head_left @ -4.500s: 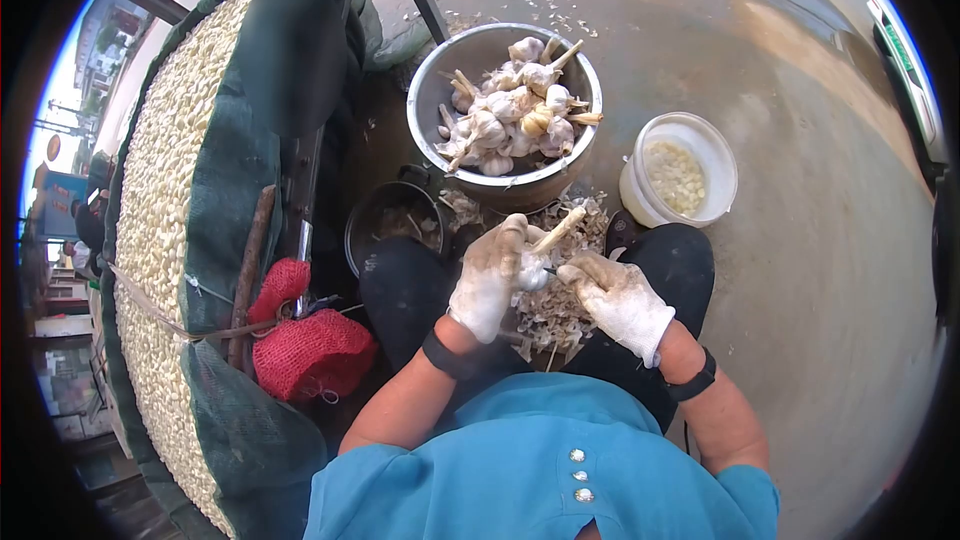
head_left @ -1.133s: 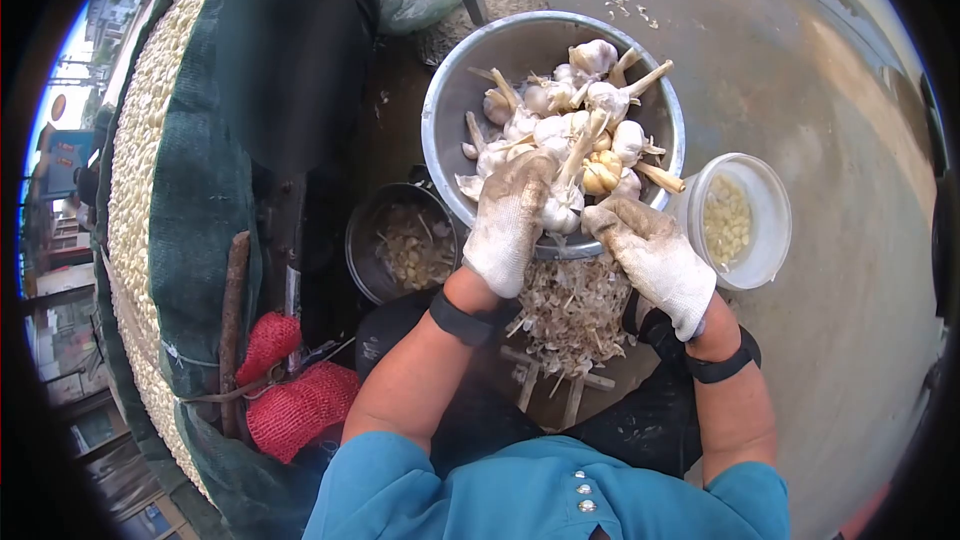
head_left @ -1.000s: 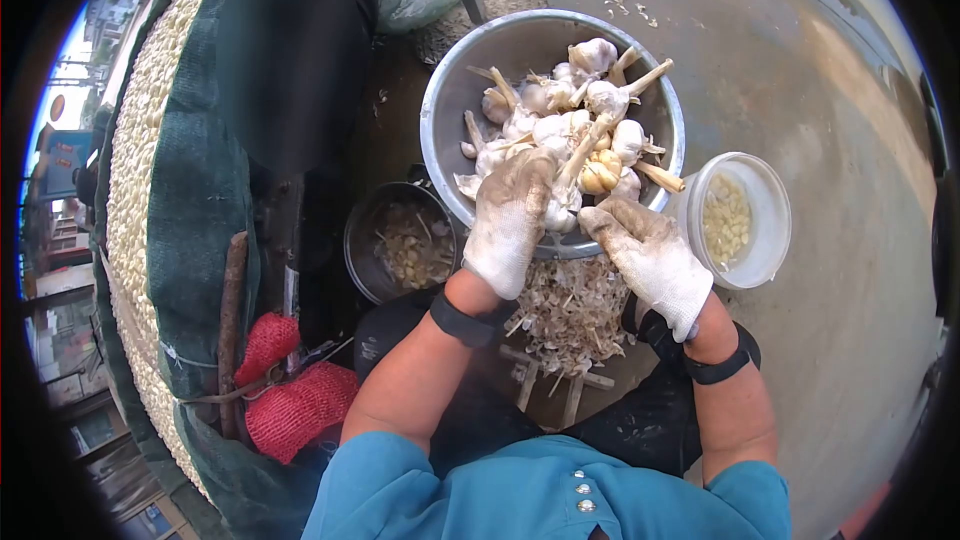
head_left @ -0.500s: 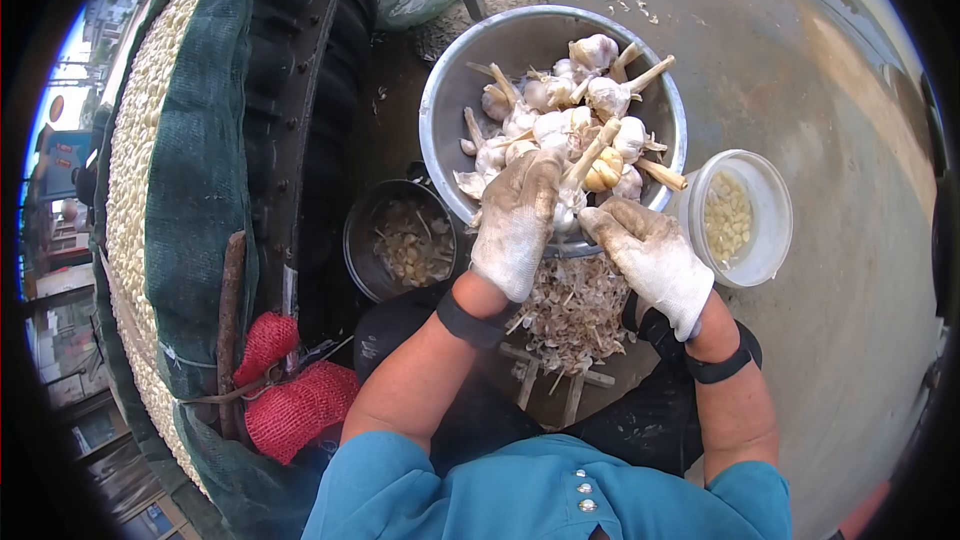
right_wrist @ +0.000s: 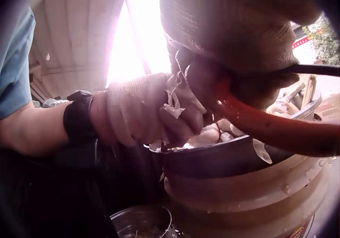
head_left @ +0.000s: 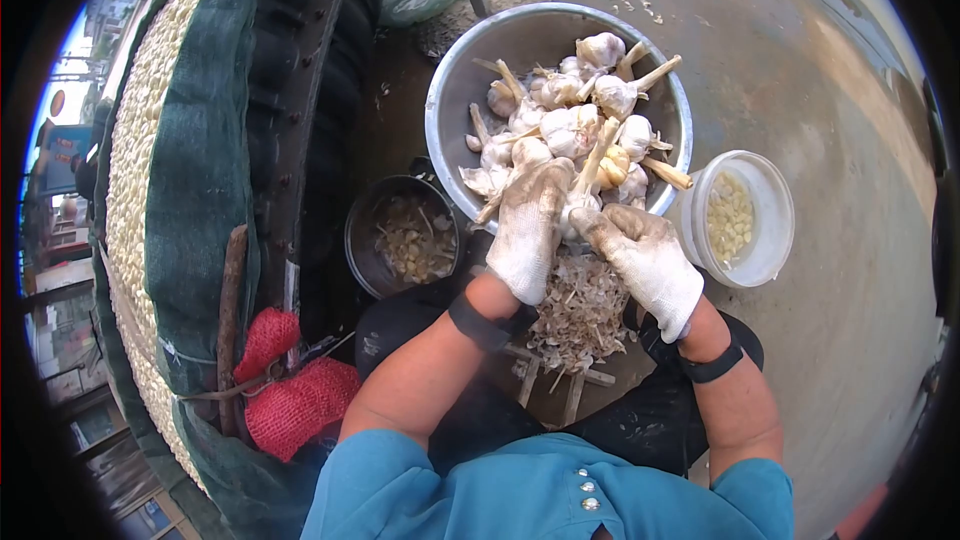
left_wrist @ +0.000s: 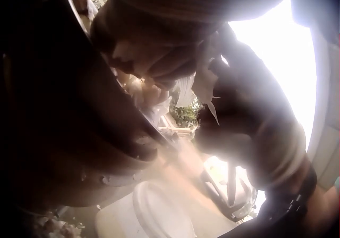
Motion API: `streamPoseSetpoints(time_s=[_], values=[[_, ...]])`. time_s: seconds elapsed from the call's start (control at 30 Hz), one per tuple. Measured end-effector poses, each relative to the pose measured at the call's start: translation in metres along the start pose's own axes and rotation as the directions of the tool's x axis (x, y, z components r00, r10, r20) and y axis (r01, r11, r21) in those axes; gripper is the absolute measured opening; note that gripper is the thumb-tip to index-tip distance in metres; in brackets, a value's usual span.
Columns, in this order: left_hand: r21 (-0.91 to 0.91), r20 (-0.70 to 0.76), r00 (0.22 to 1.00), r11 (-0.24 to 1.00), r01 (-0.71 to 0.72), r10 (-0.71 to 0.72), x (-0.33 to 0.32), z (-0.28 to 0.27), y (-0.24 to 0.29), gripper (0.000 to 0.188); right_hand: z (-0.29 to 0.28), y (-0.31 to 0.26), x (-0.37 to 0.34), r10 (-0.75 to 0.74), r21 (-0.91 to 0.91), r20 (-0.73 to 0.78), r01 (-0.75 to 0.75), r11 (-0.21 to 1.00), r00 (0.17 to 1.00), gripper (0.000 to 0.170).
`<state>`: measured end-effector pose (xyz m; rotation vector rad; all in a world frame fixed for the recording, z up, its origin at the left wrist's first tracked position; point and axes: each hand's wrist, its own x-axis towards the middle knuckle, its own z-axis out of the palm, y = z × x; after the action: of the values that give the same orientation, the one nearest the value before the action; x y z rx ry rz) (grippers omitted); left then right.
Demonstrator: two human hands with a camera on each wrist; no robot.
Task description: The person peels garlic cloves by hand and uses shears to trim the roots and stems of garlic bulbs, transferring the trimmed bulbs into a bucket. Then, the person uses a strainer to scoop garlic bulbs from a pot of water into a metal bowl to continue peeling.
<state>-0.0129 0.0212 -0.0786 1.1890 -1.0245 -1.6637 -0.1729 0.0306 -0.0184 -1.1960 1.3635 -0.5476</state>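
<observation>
My gloved left hand (head_left: 530, 225) grips a garlic bulb (head_left: 578, 203) by its side, the long dry stalk pointing up and away, at the near rim of the steel bowl (head_left: 485, 55). Opposite it, my gloved right hand (head_left: 645, 255) has thumb and fingertips right at the bulb. The right wrist view shows a curved red handle (right_wrist: 281, 123) under the right glove (right_wrist: 228, 28), with a thin black part (right_wrist: 316, 69) above; I cannot tell the tool's kind. Loose papery skin (right_wrist: 173, 102) hangs between the hands. More garlic bulbs (head_left: 570, 130) fill the bowl.
A white bucket (head_left: 772, 245) with peeled cloves (head_left: 730, 215) stands right of the bowl. At left is a dark pot (head_left: 360, 265) holding cloves and scraps. Garlic skins (head_left: 575, 325) lie heaped below the hands. Red mesh bags (head_left: 300, 410) hang beside a green-netted load of cloves (head_left: 150, 130).
Since the oldest frame, both hands have moved from above the lap to the bowl's near rim. Over the last second the hands shift slightly, and the held bulb's stalk stands a little straighter.
</observation>
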Motion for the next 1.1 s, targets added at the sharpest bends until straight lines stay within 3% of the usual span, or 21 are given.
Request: streamPoseSetpoints(time_s=[0.03,0.1,0.2,0.3,0.37,0.4,0.43,0.5,0.53,0.6,0.73,0.8,0.93,1.0,1.03,1.1], values=[[-0.1,0.013,1.0,0.995,0.02,-0.019,0.0,0.0,-0.001,0.043,-0.002,0.001,0.001,0.001,-0.001,0.003,-0.001,1.0,1.0,0.023],[-0.199,0.03,0.999,0.979,0.041,-0.036,0.002,-0.002,-0.002,0.042,-0.007,0.003,0.003,-0.107,-0.317,0.065,0.122,0.94,0.992,0.036],[-0.137,0.052,0.998,0.99,-0.015,0.022,0.004,-0.002,-0.002,0.04,-0.008,-0.013,-0.002,-0.152,-0.457,0.061,0.163,0.875,0.986,0.039],[-0.281,0.049,0.999,0.959,0.033,-0.02,0.003,0.0,-0.002,0.038,-0.008,-0.006,-0.001,-0.186,-0.452,0.05,0.189,0.872,0.981,0.04],[0.107,0.031,0.996,0.99,-0.092,0.089,0.011,-0.005,-0.01,0.037,-0.006,-0.005,-0.002,-0.197,-0.525,0.009,0.172,0.834,0.98,0.039],[0.109,0.028,0.996,0.99,-0.09,0.088,0.01,-0.003,-0.01,0.037,-0.004,-0.004,-0.002,-0.213,-0.589,-0.028,0.156,0.793,0.977,0.038],[-0.099,0.029,0.999,0.995,-0.029,0.032,0.009,0.001,-0.009,0.036,-0.002,0.001,-0.001,-0.214,-0.586,-0.023,0.16,0.794,0.976,0.038],[-0.42,0.038,0.999,0.906,0.051,-0.038,0.005,0.009,-0.007,0.033,0.0,0.011,0.001,-0.463,-0.681,0.063,0.377,0.628,0.884,0.041],[-0.421,0.038,0.999,0.906,0.051,-0.038,0.005,0.009,-0.005,0.033,0.001,0.012,0.001,-0.463,-0.682,0.063,0.377,0.627,0.884,0.041],[-0.694,0.115,0.966,0.677,0.245,-0.232,0.006,0.008,0.001,0.033,0.005,0.008,0.0,-0.46,-0.685,0.013,0.343,0.642,0.888,0.032],[-0.608,0.051,0.985,0.777,0.161,-0.165,0.011,0.008,0.006,0.035,0.009,0.009,-0.002,-0.461,-0.661,0.004,0.348,0.665,0.887,0.037],[-0.498,-0.028,0.994,0.864,0.078,-0.106,0.011,0.007,0.01,0.036,0.009,0.005,-0.002,-0.274,-0.715,0.073,0.242,0.656,0.959,0.039],[-0.563,-0.038,0.975,0.811,0.159,-0.217,0.01,0.003,0.021,0.036,0.0,0.011,-0.002,-0.301,-0.67,0.1,0.287,0.685,0.949,0.039],[-0.581,-0.019,0.98,0.799,0.151,-0.199,0.011,0.002,0.022,0.035,-0.006,0.014,0.0,-0.323,-0.526,-0.015,0.268,0.807,0.946,0.034],[-0.582,-0.018,0.98,0.799,0.152,-0.2,0.009,0.001,0.023,0.035,-0.008,0.015,0.001,-0.322,-0.526,-0.015,0.266,0.807,0.947,0.034],[-0.546,0.068,0.983,0.819,0.178,-0.169,0.006,0.0,0.026,0.033,-0.015,0.016,0.005,-0.296,-0.282,-0.025,0.277,0.919,0.955,0.023]])
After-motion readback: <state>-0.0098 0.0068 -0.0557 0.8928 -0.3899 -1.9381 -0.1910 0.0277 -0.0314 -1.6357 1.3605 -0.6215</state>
